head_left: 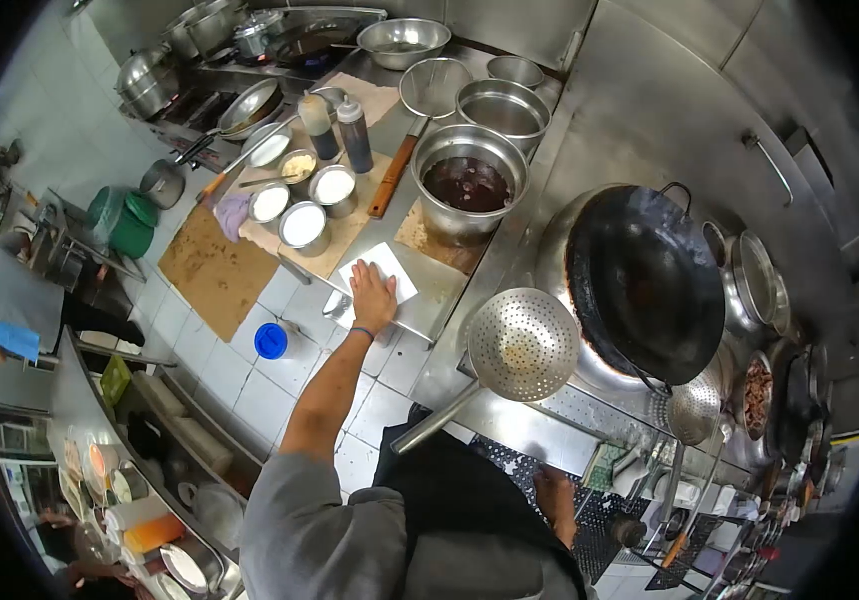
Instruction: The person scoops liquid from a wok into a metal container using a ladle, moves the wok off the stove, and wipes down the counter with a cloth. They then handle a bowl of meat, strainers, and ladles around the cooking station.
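My left hand (374, 298) reaches forward, palm down on a white sheet (397, 276) at the corner of the steel counter (440, 292). Its fingers lie flat and slightly apart. Low on the right, beside the dark apron, my right hand (556, 502) hangs over the black mat; its fingers are too unclear to read. Nearest the left hand are a steel cup of white powder or salt (305, 226) and a large pot of dark liquid (467, 184). A perforated ladle (523, 345) rests to the right of the left hand.
A black wok (645, 285) stands on the right. Squeeze bottles (355, 135) and a wooden-handled strainer (435, 88) are on the counter. A blue-lidded container (271, 341) is below its left side. Another person (20, 290) is at far left.
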`<state>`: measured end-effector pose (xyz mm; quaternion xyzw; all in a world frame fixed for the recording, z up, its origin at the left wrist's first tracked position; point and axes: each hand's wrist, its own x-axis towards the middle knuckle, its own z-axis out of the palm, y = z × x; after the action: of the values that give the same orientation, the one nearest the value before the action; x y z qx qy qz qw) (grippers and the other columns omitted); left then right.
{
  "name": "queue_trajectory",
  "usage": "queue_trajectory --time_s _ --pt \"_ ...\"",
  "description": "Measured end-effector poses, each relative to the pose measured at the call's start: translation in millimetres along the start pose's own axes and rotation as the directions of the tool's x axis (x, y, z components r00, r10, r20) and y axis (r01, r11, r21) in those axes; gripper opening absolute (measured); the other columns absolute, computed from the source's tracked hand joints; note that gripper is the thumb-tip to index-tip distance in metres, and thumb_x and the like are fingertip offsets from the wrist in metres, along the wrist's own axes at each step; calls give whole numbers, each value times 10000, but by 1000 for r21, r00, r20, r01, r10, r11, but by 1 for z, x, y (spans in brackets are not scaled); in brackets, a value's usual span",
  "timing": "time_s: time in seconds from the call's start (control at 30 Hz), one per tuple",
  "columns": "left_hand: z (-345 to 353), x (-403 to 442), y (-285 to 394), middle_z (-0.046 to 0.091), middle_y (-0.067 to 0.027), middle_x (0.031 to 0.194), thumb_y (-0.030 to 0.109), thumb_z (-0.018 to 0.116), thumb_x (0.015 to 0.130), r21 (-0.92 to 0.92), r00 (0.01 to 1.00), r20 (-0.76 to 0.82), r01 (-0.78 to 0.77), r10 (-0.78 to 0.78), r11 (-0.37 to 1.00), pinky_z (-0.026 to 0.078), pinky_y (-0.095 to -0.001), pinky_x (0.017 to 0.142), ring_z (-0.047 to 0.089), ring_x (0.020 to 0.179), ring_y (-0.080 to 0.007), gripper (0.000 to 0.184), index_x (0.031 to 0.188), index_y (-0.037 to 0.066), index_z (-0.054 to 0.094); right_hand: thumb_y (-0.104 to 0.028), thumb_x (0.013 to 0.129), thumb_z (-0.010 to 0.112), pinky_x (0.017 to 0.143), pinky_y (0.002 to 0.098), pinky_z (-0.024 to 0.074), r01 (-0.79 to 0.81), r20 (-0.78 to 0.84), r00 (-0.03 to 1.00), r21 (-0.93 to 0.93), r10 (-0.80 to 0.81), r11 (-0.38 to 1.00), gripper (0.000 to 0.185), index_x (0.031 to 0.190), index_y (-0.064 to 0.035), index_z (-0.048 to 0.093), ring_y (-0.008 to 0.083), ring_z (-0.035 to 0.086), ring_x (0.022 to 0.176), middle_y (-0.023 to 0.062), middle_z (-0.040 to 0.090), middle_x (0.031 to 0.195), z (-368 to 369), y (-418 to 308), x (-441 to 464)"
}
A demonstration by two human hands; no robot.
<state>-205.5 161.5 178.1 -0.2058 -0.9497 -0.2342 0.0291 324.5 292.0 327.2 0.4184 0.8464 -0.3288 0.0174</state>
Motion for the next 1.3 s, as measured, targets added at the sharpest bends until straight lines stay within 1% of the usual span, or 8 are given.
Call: queue_trajectory --time_s 0.13,0.37,0.63,0.73,0.83,0.93,1.07,1.3 --pt "11 29 2 208 -334 1547 394 413 1016 49 986 -75 -147 150 988 171 -590 1169 165 1445 -509 648 1438 -93 342 -173 888 675 817 411 559 -57 36 998 66 55 996 300 1152 -31 686 340 708 926 206 711 1024 0 -37 11" --pt "-4 31 9 249 -290 1552 361 415 1004 54 922 117 -376 368 925 184 -588 1165 205 1440 -491 600 1448 -41 370 -174 888 666 863 404 551 -107 55 993 83 103 991 318 1155 -4 686 347 699 972 232 701 1059 0 -48 16" --pt "8 -4 47 170 -259 1593 400 399 1004 -45 903 211 -373 374 927 108 -558 1196 111 1486 -441 652 1508 -1 298 -169 888 675 860 398 553 -36 53 998 57 32 998 304 1152 -20 689 348 697 967 224 702 1052 11 -36 21" --pt "15 0 61 175 -253 1593 391 398 1011 -21 918 198 -346 343 938 151 -553 1190 143 1476 -451 622 1504 20 320 -164 885 676 860 397 551 23 70 997 73 -28 997 287 1134 -22 696 354 695 962 228 701 1046 9 -36 18" --pt "-5 12 59 193 -240 1592 338 434 1008 -169 890 303 -301 340 938 215 -549 1175 193 1464 -448 567 1489 48 356 -166 881 676 857 402 549 39 56 998 47 -41 998 279 1119 -22 700 357 696 951 230 701 1044 -1 -26 13" --pt "-34 16 41 219 -221 1588 291 469 1001 72 769 290 -611 569 789 267 -546 1156 234 1454 -436 519 1473 88 388 -170 873 681 851 413 546 21 16 1000 -1 -21 1000 280 1111 -25 700 359 696 950 224 702 1043 -7 -10 3" --pt "-24 20 29 251 -181 1592 305 489 994 -9 672 389 -681 629 733 228 -577 1167 233 1467 -394 527 1489 158 386 -168 870 680 843 431 543 -27 25 999 -20 28 999 275 1106 -29 697 361 693 961 214 706 1037 -7 2 -8" --pt "37 3 95 364 -201 1515 358 567 936 144 879 255 -447 404 883 349 -568 1080 327 1401 -427 549 1426 131 467 -182 892 679 812 411 558 -5 26 1000 92 3 996 291 1142 -34 691 328 705 925 201 711 1011 6 7 -15"
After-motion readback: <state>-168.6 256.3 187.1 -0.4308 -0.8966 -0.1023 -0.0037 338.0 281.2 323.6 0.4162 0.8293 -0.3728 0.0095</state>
